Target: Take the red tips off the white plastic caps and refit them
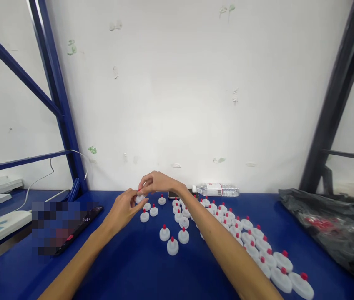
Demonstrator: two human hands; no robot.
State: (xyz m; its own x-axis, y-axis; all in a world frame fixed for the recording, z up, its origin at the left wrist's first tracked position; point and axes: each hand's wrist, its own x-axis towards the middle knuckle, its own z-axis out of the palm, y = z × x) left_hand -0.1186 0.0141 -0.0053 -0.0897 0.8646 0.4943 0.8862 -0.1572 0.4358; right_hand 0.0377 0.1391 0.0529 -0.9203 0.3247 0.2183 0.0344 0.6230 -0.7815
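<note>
My left hand (126, 208) grips a white round cap with a red tip (139, 198) at the back left of the blue table. From above and to the right, my right hand (153, 183) closes its fingers on the same cap's red tip. Just below the hands stand a few loose caps (144, 216). Nearer the front are more upright caps (172, 246). One cap (184, 222) shows its ringed face without a visible red tip. My right forearm hides part of the large group of caps (248, 238).
A clear bottle (216, 189) lies by the wall, beside a dark phone (173, 194) partly behind my right wrist. At left lies a black device (81, 227), partly pixelated, near a white power strip (4, 225). A black plastic bag (327, 225) lies at right.
</note>
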